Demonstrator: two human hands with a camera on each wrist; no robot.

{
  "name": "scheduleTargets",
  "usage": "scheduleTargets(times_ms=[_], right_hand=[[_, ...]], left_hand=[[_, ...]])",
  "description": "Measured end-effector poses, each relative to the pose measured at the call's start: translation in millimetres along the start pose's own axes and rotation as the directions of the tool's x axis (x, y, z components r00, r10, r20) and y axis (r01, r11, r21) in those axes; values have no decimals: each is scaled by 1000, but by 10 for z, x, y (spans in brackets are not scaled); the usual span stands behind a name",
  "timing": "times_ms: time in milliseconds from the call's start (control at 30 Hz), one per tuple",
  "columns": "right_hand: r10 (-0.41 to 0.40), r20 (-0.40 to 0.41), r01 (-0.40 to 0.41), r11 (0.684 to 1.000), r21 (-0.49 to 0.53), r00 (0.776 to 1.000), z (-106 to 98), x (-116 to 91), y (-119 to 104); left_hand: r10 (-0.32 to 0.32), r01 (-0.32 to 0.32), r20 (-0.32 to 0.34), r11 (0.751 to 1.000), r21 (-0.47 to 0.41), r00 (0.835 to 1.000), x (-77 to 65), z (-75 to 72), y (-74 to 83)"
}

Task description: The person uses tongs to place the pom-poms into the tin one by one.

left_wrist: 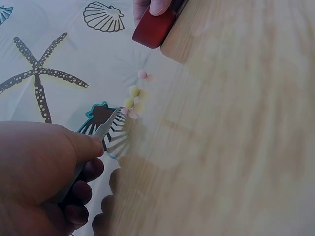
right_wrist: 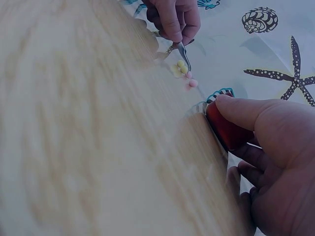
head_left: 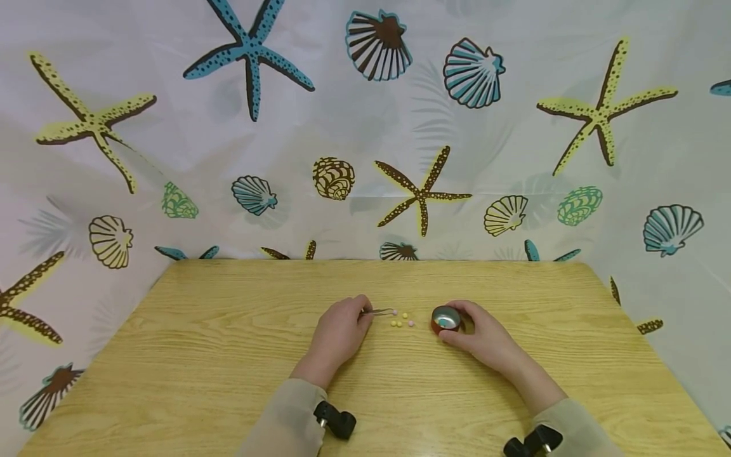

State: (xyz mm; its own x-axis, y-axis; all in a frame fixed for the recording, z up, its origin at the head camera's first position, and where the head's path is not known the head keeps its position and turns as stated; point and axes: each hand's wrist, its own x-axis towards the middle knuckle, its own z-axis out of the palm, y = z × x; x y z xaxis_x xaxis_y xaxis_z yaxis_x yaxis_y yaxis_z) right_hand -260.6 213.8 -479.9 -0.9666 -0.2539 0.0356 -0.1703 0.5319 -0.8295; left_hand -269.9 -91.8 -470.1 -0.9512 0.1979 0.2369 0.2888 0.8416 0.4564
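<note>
My left hand (head_left: 341, 327) grips a pair of metal tweezers (head_left: 379, 311) between thumb and fingers, pointing right. Right at their tips is a small pink ball (head_left: 395, 312). Close by on the wooden table lie a few yellow balls (head_left: 399, 324) and another pink ball (head_left: 411, 324). To the right of these, my right hand (head_left: 485, 335) holds a small red cup (right_wrist: 229, 127), thumb on the near side and fingers round the far side. The cup stands upright with its silvery inside showing, and something blue-green (head_left: 442, 322) is visible in it.
The wood-grain table (head_left: 228, 355) stretches out on both sides of the hands. Behind it hangs a white cloth (head_left: 320, 127) printed with starfish and shells, which also runs along both sides. Black mounts (head_left: 337, 421) are strapped on both sleeves.
</note>
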Motion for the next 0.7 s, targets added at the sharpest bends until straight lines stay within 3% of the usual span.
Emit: scheduleTargets(times_ms=[700], right_hand=[[5, 1, -5, 1000, -7, 1000, -1, -5, -22]], left_hand=[[6, -6, 1, 1000, 4, 1000, 6, 14, -6]])
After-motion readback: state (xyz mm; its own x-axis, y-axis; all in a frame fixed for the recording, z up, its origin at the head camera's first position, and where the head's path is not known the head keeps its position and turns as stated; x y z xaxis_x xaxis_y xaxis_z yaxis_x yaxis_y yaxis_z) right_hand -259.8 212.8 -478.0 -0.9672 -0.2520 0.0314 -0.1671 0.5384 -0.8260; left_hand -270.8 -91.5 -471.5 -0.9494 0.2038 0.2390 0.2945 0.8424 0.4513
